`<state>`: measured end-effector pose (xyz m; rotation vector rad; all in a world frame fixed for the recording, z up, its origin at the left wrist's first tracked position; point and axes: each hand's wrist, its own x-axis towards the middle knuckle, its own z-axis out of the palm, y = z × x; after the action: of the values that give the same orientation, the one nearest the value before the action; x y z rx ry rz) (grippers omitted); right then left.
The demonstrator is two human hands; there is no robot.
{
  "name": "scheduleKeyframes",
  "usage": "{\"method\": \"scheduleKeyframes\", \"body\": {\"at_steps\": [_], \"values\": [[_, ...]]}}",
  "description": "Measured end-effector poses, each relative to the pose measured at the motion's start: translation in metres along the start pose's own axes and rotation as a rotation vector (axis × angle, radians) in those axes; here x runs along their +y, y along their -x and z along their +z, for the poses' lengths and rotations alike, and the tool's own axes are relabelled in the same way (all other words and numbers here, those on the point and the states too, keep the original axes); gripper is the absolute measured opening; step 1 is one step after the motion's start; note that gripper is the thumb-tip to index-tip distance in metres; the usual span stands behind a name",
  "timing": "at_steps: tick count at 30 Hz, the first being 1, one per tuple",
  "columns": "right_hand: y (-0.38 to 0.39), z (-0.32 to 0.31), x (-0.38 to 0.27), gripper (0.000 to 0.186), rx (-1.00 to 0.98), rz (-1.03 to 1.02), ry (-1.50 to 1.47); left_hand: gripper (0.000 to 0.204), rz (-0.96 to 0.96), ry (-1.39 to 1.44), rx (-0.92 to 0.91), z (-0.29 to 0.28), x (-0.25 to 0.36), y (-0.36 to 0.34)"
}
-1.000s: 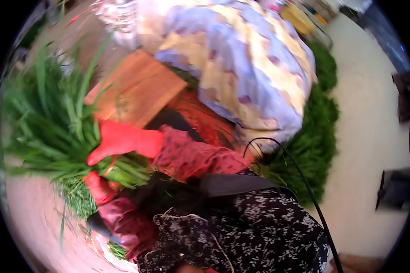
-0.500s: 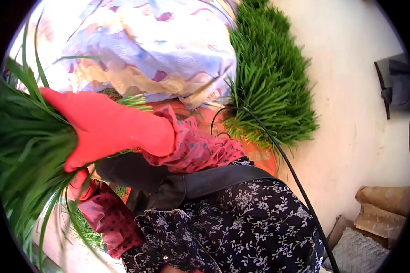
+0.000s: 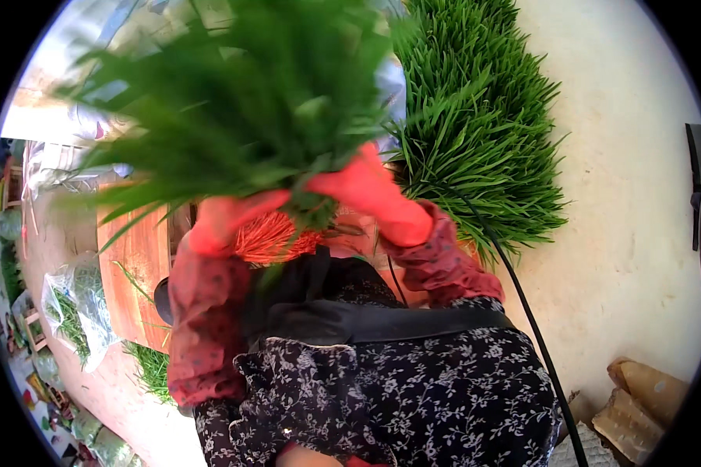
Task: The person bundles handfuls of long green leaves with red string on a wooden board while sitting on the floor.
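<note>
A big bunch of garlic chives (image 3: 265,101), its long flat green leaves fanned upward and blurred, hangs in front of me between both hands. My left hand (image 3: 230,222), in a red glove, closes on the lower left of the bunch. On the other side my right hand (image 3: 374,194), also red-gloved, grips near the stem ends. Leaves cover part of the fingers. Beneath the bunch lies a bundle of thin orange-red strands (image 3: 276,237). To the right, a long heap of chives (image 3: 483,140) is laid out close to my right sleeve.
A wooden board (image 3: 136,268) stands at left, with loose leaves on it. Beyond it lies a clear plastic bag (image 3: 82,311) with greens inside. A black cable (image 3: 514,284) curves past my right side. Brown cardboard (image 3: 635,412) lies at lower right.
The bunch has swung from the far left to the middle, leaves now pointing up and away. Both hands moved with it, and the board and strands have come into view.
</note>
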<state>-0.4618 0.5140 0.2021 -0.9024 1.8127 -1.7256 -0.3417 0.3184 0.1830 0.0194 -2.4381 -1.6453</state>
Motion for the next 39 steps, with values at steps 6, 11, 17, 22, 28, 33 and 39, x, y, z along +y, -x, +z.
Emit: {"method": "scheduleKeyframes", "body": {"at_steps": [6, 11, 17, 22, 28, 33, 39], "values": [[0.063, -0.082, 0.160, 0.027, 0.389, 0.071, 0.349, 0.072, -0.107, 0.273, -0.115, 0.059, 0.002, -0.037], [0.084, -0.130, 0.250, 0.035, 0.583, 0.551, 0.129, 0.063, -0.299, 0.163, -0.072, 0.029, -0.028, 0.021], [0.091, -0.142, 0.276, 0.037, 0.495, 0.842, -0.024, 0.059, -0.528, 0.423, 0.244, -0.032, -0.007, 0.099], [0.105, -0.134, 0.228, 0.027, 0.338, 0.942, 0.022, 0.059, -0.461, 0.309, 0.497, -0.065, 0.020, 0.162], [0.140, -0.125, 0.251, 0.020, 0.165, 1.047, 0.285, 0.057, -0.366, 0.299, 0.773, -0.095, 0.019, 0.237], [0.123, -0.083, 0.255, 0.018, -0.206, 0.851, 0.898, 0.054, -0.359, 0.406, 1.022, -0.096, 0.018, 0.284], [0.089, -0.078, 0.266, 0.016, -0.605, 0.593, 1.337, 0.054, -0.444, 0.343, 1.169, -0.088, 0.025, 0.295]]}}
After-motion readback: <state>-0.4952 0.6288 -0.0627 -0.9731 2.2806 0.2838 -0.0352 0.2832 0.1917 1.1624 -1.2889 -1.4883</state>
